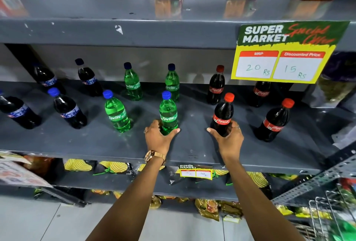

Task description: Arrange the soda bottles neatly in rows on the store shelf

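Head view: a dark grey metal shelf (192, 144) is seen carrying twelve upright plastic soda bottles in two loose rows. At the centre, a green Sprite bottle with a blue cap (168, 112) is gripped low around its base by the left hand (159, 136), fingers curled behind it and thumb pointing toward 3 o'clock. A gold wristwatch (154, 156) is worn on that wrist. Toward 3 o'clock of it, a dark Coca-Cola bottle with a red cap (223, 113) is clasped at its base by the right hand (229, 138), thumb pointing toward 9 o'clock. Three more green bottles stand toward 9 and 12 o'clock of the held Sprite, dark blue-labelled cola bottles (67, 109) further toward 9 o'clock, and other red-capped bottles toward 3 o'clock. A yellow-and-green price sign (285, 52) is hung from the upper shelf at 2 o'clock.
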